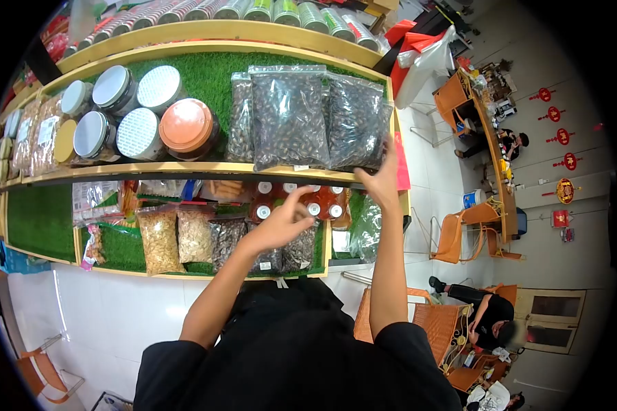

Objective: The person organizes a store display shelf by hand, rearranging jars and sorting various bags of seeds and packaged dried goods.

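Observation:
My right hand (382, 179) is at the lower right corner of a clear zip bag of dark seeds or nuts (355, 120), thumb and fingers spread. Whether it touches the bag I cannot tell. Beside that bag stands a larger clear zip bag of the same dark contents (288, 116), with another partly hidden behind its left side. My left hand (281, 222) hovers over the lower shelf, fingers apart and holding nothing. Under and beyond it are bottles with white caps and reddish contents (313, 209). Bags of dark pieces (298, 248) lie just below that hand.
Several jars (138, 133) with white lids and one with an orange lid (188, 125) stand left on the upper shelf (212, 168). Bags of pale dried slices (160, 240) fill the lower shelf. Striped cans line the back. Chairs (452, 236) and seated people are at the right.

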Action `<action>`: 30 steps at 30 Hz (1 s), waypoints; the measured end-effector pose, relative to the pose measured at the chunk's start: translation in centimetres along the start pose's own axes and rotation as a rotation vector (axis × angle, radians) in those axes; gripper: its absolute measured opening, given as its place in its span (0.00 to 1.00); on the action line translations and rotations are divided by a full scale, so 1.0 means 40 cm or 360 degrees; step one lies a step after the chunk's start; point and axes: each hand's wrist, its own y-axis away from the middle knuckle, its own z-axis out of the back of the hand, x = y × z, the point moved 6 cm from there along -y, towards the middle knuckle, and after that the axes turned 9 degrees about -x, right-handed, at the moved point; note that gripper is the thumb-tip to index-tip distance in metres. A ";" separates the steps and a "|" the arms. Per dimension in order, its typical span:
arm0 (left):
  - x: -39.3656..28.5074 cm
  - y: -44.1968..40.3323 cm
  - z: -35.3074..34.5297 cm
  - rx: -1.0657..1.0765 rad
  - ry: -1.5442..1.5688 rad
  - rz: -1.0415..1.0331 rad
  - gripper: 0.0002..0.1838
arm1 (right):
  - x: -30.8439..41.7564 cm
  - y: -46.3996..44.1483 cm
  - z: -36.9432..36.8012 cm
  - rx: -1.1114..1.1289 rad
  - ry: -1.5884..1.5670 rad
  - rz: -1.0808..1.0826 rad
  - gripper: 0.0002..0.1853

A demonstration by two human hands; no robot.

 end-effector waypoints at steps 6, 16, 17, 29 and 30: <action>-0.135 -0.132 -0.067 -0.0044 -0.0159 0.0023 0.51 | -0.020 -0.045 -0.027 0.0175 0.0308 -0.0009 0.63; -0.102 -0.182 -0.106 -0.0463 -0.0468 0.0029 0.55 | -0.020 0.068 0.068 -0.0089 -0.0299 0.0176 0.36; -0.102 -0.180 -0.106 -0.0479 -0.0492 0.0006 0.57 | -0.010 0.094 0.087 -0.0149 -0.0301 0.0250 0.36; -0.060 0.127 -0.256 -0.0208 -0.0524 -0.0113 0.61 | 0.011 0.489 0.242 0.0119 -0.0774 0.0490 0.27; -0.057 0.157 -0.253 -0.0210 -0.0571 0.0051 0.61 | 0.012 0.497 0.242 0.0099 -0.0817 0.0383 0.26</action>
